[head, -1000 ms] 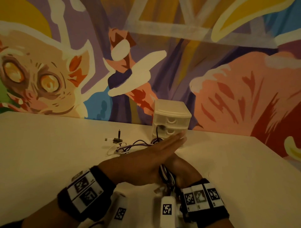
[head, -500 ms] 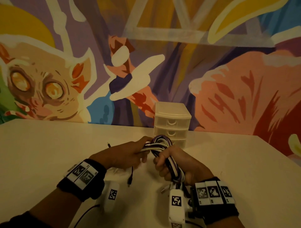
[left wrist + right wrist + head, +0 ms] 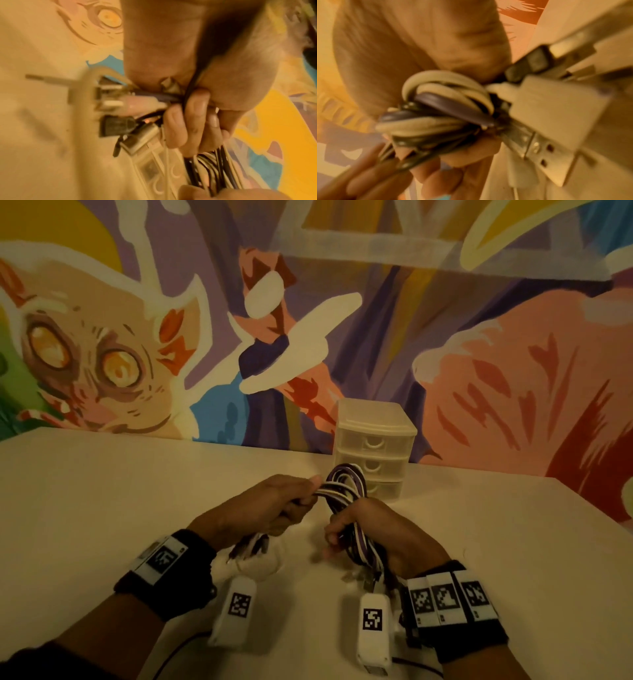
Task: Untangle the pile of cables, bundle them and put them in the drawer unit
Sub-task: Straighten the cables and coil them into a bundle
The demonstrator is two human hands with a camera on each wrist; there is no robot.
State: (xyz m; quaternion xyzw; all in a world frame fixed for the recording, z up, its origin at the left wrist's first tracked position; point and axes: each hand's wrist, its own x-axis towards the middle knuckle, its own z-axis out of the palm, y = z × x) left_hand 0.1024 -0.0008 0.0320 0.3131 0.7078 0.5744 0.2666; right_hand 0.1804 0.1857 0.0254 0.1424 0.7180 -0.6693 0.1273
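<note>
**Two hands, one bunch of bendy cables**

Both hands hold the same bunch of cables (image 3: 346, 494) up off the desk (image 3: 102, 508), near its middle, just in front of the drawer unit (image 3: 375, 450). The right hand (image 3: 373, 532) has its fingers curled tight round the lower part of the bunch. The left hand (image 3: 270, 505) has its fingers closed round the strands that come out to the side. Between the two hands the cables bend over in a round loop.

The cables are thin, smooth and round, like long noodles. Some are white, some purple, some black. They look soft and light, so they will bend any way you push them. They also look springy, so I think the loop will pop open if a hand lets go. The best place to hold is the middle of the bunch, where all the strands sit together.

Hard plugs (image 3: 118, 124) hang loose from the ends. They are small, boxy and shiny, part metal and part plastic. They could swing about and catch on things, so tuck them in.

The drawer unit is a little box of cloudy white plastic. It stands at the back edge of the desk, by the painted wall (image 3: 513, 337). It has three drawers with curved handles, and all look closed. The desk top is pale, flat and smooth.
</note>
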